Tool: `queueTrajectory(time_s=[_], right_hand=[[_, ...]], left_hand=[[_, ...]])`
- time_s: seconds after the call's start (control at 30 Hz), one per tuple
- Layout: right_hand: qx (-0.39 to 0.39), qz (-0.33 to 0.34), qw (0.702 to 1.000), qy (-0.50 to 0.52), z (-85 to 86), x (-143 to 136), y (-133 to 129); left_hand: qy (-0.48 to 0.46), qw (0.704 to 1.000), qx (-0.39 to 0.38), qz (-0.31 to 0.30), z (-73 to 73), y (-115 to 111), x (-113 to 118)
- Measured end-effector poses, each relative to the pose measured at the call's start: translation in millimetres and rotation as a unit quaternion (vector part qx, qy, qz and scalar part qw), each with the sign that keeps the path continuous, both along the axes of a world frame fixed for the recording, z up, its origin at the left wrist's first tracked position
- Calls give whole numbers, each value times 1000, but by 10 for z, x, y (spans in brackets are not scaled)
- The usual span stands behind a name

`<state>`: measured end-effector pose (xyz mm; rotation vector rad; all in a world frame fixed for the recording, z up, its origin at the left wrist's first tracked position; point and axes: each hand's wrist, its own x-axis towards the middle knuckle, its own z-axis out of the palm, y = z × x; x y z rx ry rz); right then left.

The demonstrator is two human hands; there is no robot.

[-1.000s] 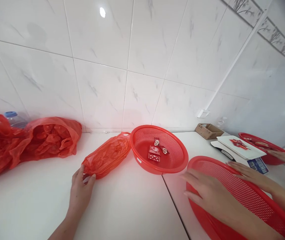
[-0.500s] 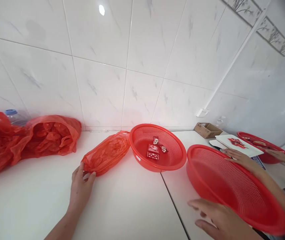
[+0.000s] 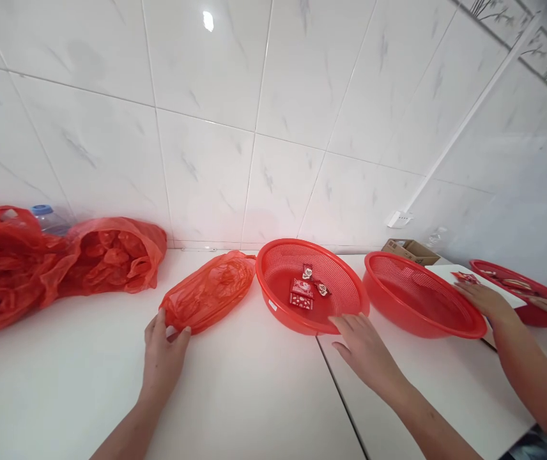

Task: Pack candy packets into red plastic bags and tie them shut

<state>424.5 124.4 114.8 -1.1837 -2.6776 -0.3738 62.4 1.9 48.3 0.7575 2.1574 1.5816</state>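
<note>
My left hand [image 3: 165,351] pinches the near end of a thin red plastic bag [image 3: 211,291] lying on the white table [image 3: 254,396]. Right of the bag, touching it, sits a red perforated basket [image 3: 280,313] with several small red packets [image 3: 301,294] inside. Over the near right rim of that basket is my right hand [image 3: 362,348], fingers spread and nothing held. A second red basket [image 3: 417,300] stands just beyond it on the right, with no contents visible.
Crumpled red bags [image 3: 110,255] and a blue-capped bottle [image 3: 48,220] are at the left. At the right are another person's hand [image 3: 487,300], a cardboard box [image 3: 412,250] and a third red basket [image 3: 532,313]. A tiled wall rises behind.
My right hand has moved up and left to the rim of the packet basket. The second basket has gone from tilted near the front to standing farther back. My left hand stays on the bag.
</note>
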Motion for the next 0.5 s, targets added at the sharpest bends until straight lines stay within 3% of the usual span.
queueTrajectory(time_s=[0.23,0.5], right_hand=[[-36,6,999,-35,50,191,-544],[-222,-69,971,-49,214,532,-1012]], left_hand=[[-1,1000,8,17,45,0,22],[-36,999,19,36,65,-16,-8]])
